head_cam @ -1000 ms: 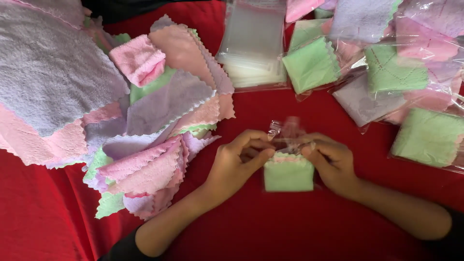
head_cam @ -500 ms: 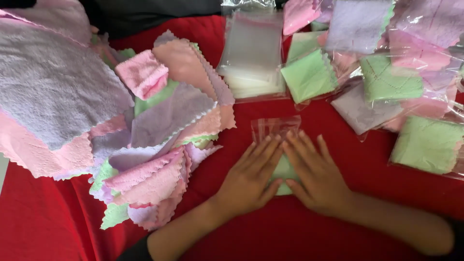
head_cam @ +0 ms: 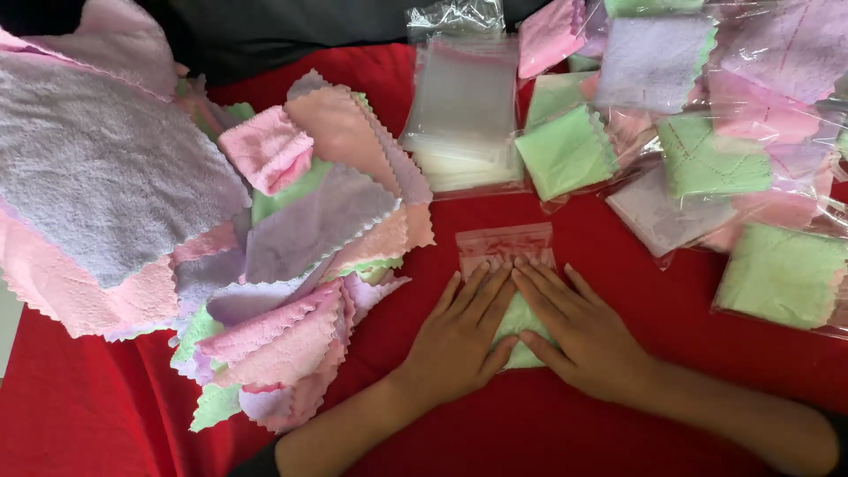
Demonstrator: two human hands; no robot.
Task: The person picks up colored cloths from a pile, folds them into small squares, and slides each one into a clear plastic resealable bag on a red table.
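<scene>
Pressing a bagged cloth flat

Lying side by side, the left hand (head_cam: 459, 340) and right hand (head_cam: 579, 331) rest palm-down on a small clear bag (head_cam: 505, 243) holding a folded green cloth (head_cam: 519, 329). The fingers are straight and close together, tips touching the bag's empty upper part (the cloth shows only between the thumbs). The bag sits on the red table (head_cam: 106, 415), near the middle. Loose cloths (head_cam: 291, 265) in pink, purple and green are heaped to the left; empty bags (head_cam: 464, 115) are stacked just above; packed cloths (head_cam: 707, 150) are piled at the right.
</scene>
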